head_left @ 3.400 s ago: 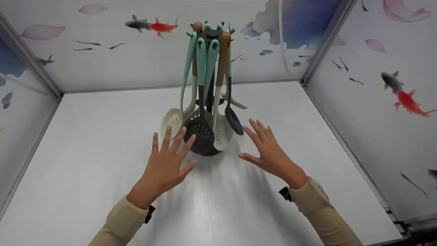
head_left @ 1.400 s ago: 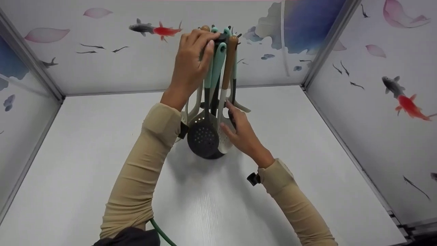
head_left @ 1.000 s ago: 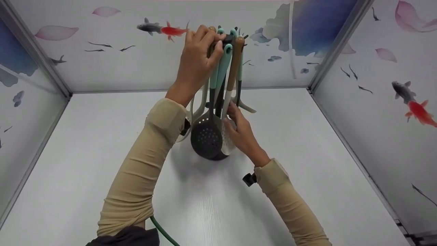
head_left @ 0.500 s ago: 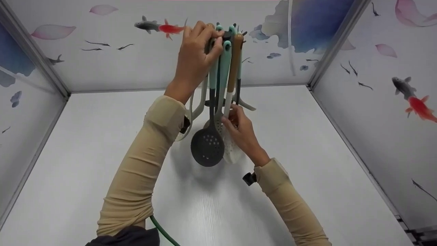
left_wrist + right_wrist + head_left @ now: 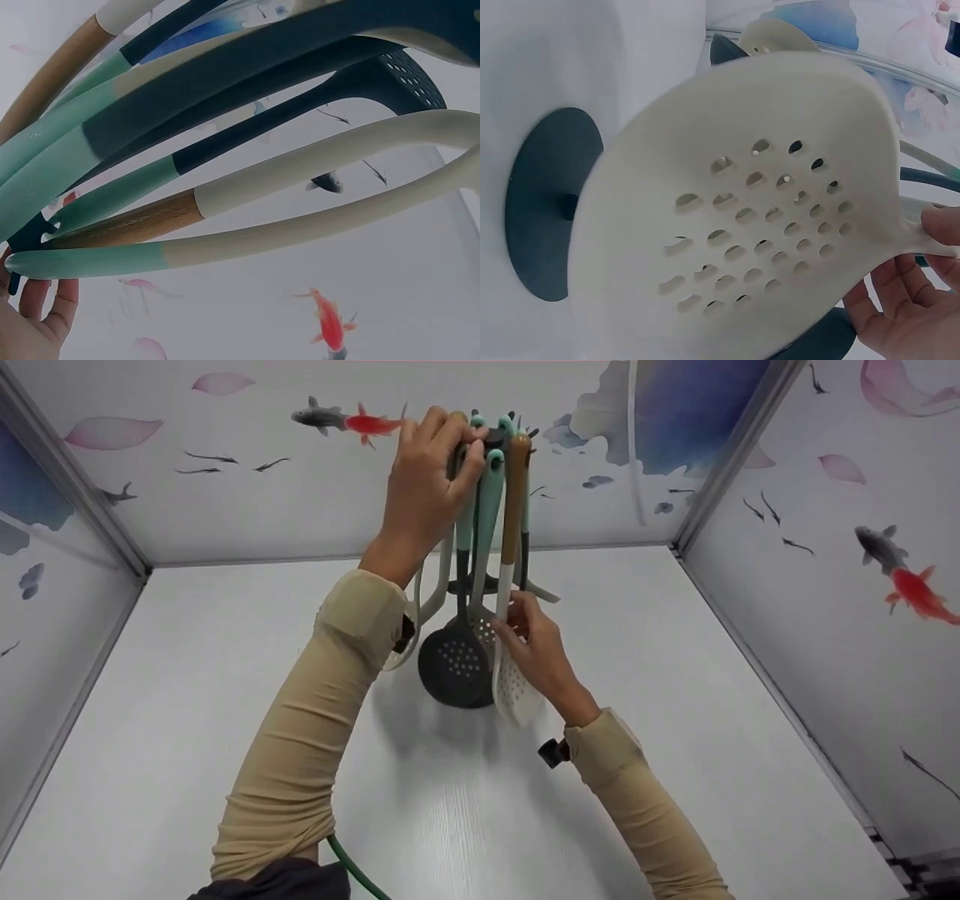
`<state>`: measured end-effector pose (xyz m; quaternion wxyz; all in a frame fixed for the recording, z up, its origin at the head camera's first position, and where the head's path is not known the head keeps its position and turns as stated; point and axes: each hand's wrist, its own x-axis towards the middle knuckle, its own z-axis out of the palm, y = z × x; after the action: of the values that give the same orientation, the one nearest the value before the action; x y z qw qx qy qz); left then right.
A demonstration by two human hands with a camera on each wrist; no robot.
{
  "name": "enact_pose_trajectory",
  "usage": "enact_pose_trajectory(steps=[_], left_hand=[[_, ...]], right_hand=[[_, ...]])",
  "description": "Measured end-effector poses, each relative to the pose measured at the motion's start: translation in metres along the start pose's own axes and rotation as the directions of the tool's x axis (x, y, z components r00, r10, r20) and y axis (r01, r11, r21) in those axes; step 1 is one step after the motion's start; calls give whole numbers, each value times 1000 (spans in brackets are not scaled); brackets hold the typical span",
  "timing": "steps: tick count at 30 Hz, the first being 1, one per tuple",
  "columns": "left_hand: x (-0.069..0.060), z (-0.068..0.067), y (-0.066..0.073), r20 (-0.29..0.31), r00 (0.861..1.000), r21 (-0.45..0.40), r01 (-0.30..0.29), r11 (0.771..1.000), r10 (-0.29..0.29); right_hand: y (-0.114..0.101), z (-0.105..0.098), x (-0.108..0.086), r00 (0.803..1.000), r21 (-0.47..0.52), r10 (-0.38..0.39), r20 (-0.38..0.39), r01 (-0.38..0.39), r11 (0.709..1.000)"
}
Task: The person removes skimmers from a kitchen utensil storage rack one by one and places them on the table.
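A black utensil rack (image 5: 495, 437) stands on the white table, hung with several kitchen utensils. My left hand (image 5: 426, 484) grips its hooked top; in the left wrist view, some of that hand's fingers (image 5: 56, 307) show beside the hooks. With thumb and fingers my right hand (image 5: 538, 652) pinches the neck of a white skimmer (image 5: 517, 694) with a brown handle. The skimmer's perforated head (image 5: 780, 180) fills the right wrist view, and its handle end is still up at the rack. Left of it hangs a black skimmer (image 5: 454, 667) with a mint handle.
More utensils hang around the rack, among them a cream skimmer (image 5: 396, 658) partly hidden by the left wrist. The rack's round black base (image 5: 547, 202) shows in the right wrist view. Printed panels (image 5: 300, 510) enclose the white tabletop (image 5: 225, 660).
Both hands, first spread over the table, have gone to the rack: left to its top, right to the white skimmer. The white skimmer's head has since swung towards me and turned.
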<state>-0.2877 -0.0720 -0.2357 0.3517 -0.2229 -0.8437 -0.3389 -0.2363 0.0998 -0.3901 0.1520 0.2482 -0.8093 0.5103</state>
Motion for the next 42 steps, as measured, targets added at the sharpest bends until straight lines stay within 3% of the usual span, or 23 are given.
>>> enact_pose_trajectory(steps=[11, 28, 42], left_hand=[[-3, 2, 0, 17, 999, -10, 32, 999, -32], [-15, 6, -2, 13, 999, -44, 33, 998, -32], [-4, -1, 3, 9, 1000, -15, 29, 999, -29]], right_hand=[[1, -2, -6, 1000, -1, 12, 3, -12, 1000], [4, 0, -16, 1000, 27, 5, 7, -5, 1000], [-4, -2, -10, 998, 48, 49, -32, -47, 998]])
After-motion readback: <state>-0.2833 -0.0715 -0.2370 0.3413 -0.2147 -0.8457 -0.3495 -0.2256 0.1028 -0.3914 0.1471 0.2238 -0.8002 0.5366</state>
